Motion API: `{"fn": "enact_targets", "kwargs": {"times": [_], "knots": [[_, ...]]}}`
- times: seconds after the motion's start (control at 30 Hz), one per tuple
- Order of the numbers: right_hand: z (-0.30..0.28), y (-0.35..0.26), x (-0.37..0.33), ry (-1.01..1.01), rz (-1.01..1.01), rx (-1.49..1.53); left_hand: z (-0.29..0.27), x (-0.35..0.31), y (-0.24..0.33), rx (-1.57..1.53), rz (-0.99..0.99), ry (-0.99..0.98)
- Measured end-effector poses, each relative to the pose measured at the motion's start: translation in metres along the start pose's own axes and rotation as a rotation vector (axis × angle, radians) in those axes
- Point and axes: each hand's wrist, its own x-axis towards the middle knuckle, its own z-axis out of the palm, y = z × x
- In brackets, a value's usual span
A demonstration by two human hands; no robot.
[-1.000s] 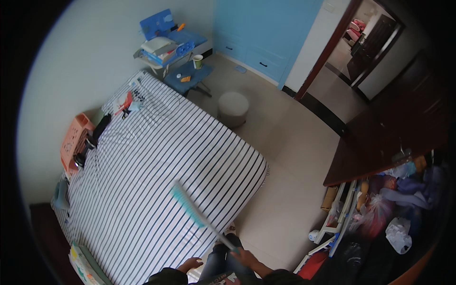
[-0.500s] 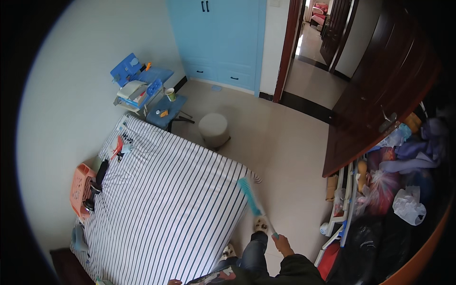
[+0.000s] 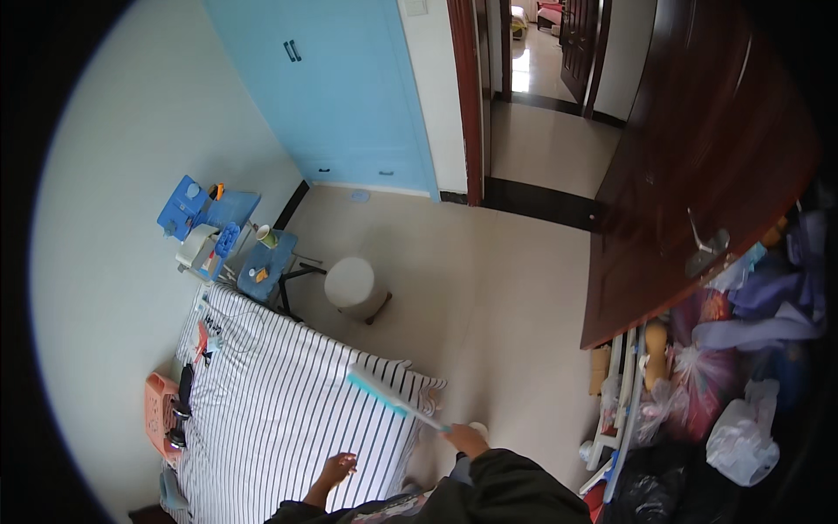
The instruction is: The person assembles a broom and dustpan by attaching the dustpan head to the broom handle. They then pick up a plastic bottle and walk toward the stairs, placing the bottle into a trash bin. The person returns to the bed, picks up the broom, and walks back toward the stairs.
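Observation:
My right hand (image 3: 469, 439) is closed around the handle of a long bed brush (image 3: 384, 394) with a white back and teal bristles. The brush reaches leftward over the corner of a bed covered by a black-and-white striped sheet (image 3: 288, 410). Whether its bristles touch the sheet, I cannot tell. My left hand (image 3: 337, 470) hovers over the near part of the bed, fingers loosely bent and apart, holding nothing. At the bed's far corner the sheet looks rumpled and hangs over the edge.
A round pale stool (image 3: 356, 286) stands beyond the bed. Left of it are a blue chair (image 3: 269, 255) bearing a cup and a cluttered blue desk (image 3: 234, 208). An orange basket (image 3: 161, 410) sits by the wall. At right, a brown door (image 3: 698, 166) stands ajar beside a rack of bags (image 3: 742, 437).
The brush has swung left from beside the bed to over its corner. My left hand has come up into view over the sheet. The whole view has turned and shifted toward the doorway.

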Motion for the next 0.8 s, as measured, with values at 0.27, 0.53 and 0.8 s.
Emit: {"fn": "enact_targets", "kwargs": {"times": [0.27,0.53,0.8], "knots": [[-0.194,0.1,-0.025,0.402,0.605,0.601,-0.003,0.037,-0.004,0.252,-0.103,-0.096],[-0.319,0.154,-0.006,0.568,0.814,0.839,-0.001,0.182,-0.018,0.596,0.21,-0.433],[-0.42,0.159,0.037,0.3,1.101,0.635,0.033,0.447,0.37,0.278,0.141,-0.025]]}}
